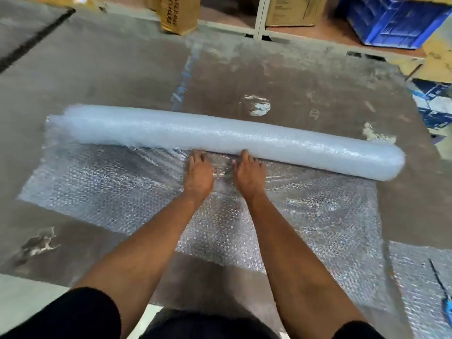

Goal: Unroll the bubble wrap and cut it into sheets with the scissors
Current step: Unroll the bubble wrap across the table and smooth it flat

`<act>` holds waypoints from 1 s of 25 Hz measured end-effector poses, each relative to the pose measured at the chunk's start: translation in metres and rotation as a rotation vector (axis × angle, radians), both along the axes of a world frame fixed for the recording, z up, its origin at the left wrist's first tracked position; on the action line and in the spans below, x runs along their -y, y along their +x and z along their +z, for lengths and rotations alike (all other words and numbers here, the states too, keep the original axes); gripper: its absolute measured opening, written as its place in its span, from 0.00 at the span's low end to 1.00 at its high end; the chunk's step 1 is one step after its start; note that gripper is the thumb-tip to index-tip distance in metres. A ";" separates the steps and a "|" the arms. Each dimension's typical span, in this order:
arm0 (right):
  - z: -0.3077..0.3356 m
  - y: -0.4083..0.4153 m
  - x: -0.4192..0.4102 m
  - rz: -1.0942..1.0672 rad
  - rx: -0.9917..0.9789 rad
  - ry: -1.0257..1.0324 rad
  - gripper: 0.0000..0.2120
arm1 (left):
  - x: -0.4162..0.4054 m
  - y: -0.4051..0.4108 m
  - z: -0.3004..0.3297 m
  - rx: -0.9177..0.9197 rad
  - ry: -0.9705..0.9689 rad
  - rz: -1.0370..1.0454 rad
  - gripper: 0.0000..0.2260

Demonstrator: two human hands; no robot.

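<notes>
Fingers of left hand (198,173) & right hand (248,172) lie straight, gripping nothing, tips pressing bubble wrap roll (220,139) on floor (97,77) w/ unrolled sheet (305,216) beneath; both push near mid-roll, so ends prob skew, wrinkling sheet.

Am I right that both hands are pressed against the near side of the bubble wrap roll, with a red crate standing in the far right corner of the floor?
Not quite: the crate is blue, not red, as the head view shows. The rest holds: the left hand and the right hand both rest with straight fingers against the near side of the bubble wrap roll, and the crate stands in the far right corner.
</notes>
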State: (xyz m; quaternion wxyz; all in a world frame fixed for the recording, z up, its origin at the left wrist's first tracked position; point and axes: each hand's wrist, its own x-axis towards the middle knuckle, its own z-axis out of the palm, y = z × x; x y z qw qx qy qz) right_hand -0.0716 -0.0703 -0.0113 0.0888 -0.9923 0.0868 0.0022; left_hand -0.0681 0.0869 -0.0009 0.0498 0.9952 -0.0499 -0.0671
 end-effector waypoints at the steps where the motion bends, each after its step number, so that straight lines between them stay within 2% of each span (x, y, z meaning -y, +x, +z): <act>1: 0.005 0.005 -0.010 -0.017 -0.034 -0.084 0.24 | -0.010 0.004 -0.002 -0.017 0.033 0.003 0.36; 3: 0.018 0.012 -0.036 0.029 -0.107 -0.151 0.22 | -0.029 0.013 0.000 -0.035 0.073 -0.009 0.38; 6: 0.014 0.021 -0.078 0.250 -0.132 0.147 0.26 | -0.049 0.027 0.002 -0.049 0.146 -0.103 0.39; 9: 0.001 0.022 -0.096 0.248 -0.125 0.302 0.33 | -0.054 0.029 -0.002 -0.072 0.155 -0.093 0.43; 12: -0.004 0.027 -0.094 0.244 -0.089 0.220 0.24 | -0.064 0.026 -0.011 -0.120 0.071 0.010 0.51; 13: -0.004 0.031 -0.095 0.248 -0.083 0.207 0.22 | -0.071 0.029 -0.014 -0.120 0.041 0.022 0.49; 17: 0.000 0.046 -0.114 0.194 -0.120 0.089 0.19 | -0.109 0.050 -0.012 0.002 0.011 0.034 0.21; 20: 0.008 0.049 -0.140 0.121 -0.168 -0.071 0.16 | -0.139 0.064 -0.004 0.094 0.147 -0.024 0.17; 22: 0.006 0.056 -0.166 0.171 -0.173 -0.108 0.15 | -0.165 0.073 -0.004 0.116 0.182 -0.058 0.30; 25: -0.004 0.071 -0.210 0.347 -0.082 0.136 0.24 | -0.197 0.082 -0.010 0.009 0.136 -0.016 0.49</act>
